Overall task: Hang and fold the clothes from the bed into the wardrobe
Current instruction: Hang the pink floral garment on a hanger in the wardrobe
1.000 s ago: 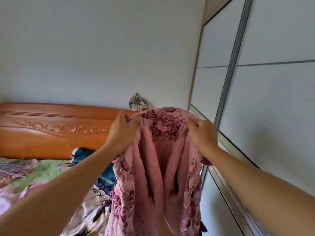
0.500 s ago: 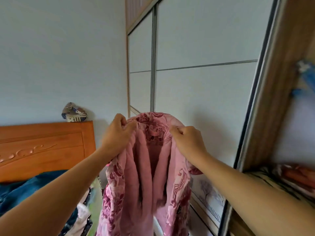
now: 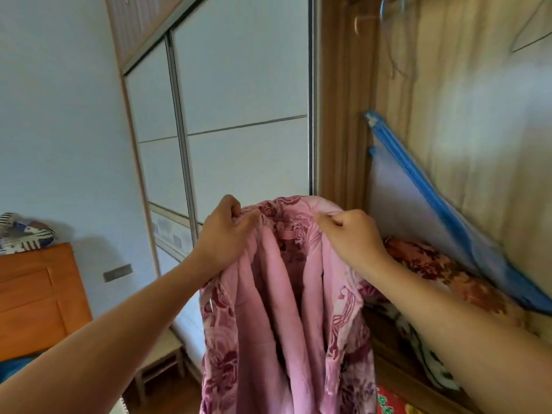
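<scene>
A pink floral robe (image 3: pixel 283 318) hangs in front of me, held up by its collar. My left hand (image 3: pixel 227 234) grips the collar's left side and my right hand (image 3: pixel 352 237) pinches the right side. The robe hangs open with its plain pink lining facing me. Behind it stands the wardrobe, with white sliding doors (image 3: pixel 239 115) on the left and an open wooden compartment (image 3: pixel 448 100) on the right. Hanger hooks (image 3: pixel 388 13) show blurred at the top of the compartment.
A blue-edged storage bag (image 3: pixel 418 198) leans in the compartment over folded floral bedding (image 3: pixel 442 270). The orange wooden headboard (image 3: pixel 38 300) is at the left with a patterned cushion (image 3: pixel 24 231) on top. A small wooden stool (image 3: pixel 161 357) stands by the wardrobe's base.
My view has swung right from the bed to the wardrobe. The open compartment has come into sight. Both hands keep their hold on the robe's collar.
</scene>
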The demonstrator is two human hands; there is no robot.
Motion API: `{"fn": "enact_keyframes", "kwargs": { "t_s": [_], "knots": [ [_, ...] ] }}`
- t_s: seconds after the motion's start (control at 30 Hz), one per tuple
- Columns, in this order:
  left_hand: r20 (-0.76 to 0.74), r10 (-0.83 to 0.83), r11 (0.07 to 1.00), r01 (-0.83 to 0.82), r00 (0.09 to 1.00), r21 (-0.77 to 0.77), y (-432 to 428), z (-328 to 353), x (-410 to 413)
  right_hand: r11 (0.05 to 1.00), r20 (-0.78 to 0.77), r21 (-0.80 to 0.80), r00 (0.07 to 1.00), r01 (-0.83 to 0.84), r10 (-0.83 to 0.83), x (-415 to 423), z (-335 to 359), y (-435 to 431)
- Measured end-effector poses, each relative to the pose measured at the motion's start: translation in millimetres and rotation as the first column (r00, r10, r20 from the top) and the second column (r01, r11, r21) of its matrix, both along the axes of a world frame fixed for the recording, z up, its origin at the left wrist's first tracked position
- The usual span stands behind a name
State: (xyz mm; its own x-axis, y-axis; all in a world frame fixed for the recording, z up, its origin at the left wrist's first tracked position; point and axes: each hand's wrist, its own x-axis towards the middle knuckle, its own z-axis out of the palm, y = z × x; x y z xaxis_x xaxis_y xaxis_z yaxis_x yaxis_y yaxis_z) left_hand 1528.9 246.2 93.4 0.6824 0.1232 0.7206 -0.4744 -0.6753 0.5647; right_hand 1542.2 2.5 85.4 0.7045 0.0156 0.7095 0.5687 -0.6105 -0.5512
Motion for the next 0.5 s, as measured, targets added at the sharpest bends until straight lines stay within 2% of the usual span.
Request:
{"fn": "enact_keyframes", "kwargs": {
  "t_s": [0.13,0.27,0.5],
  "knots": [
    [0.041,-0.114,0.993,0.113,0.993,0.019,-38.7,11.1,3.6,0.985,0.01,0.047,0.986,0.168,-0.169,-19.5,9.4,-47.8],
    [0.075,-0.243,0.97,0.241,0.967,0.031,-78.9,29.7,13.0,0.957,0.065,0.014,0.955,0.29,-0.29,-41.1,30.2,-91.9],
    [0.114,-0.361,0.929,0.346,0.926,0.134,-164.1,82.8,45.3,0.85,0.111,-0.013,0.846,0.526,-0.522,-52.4,80.2,-176.7]
  ]
}}
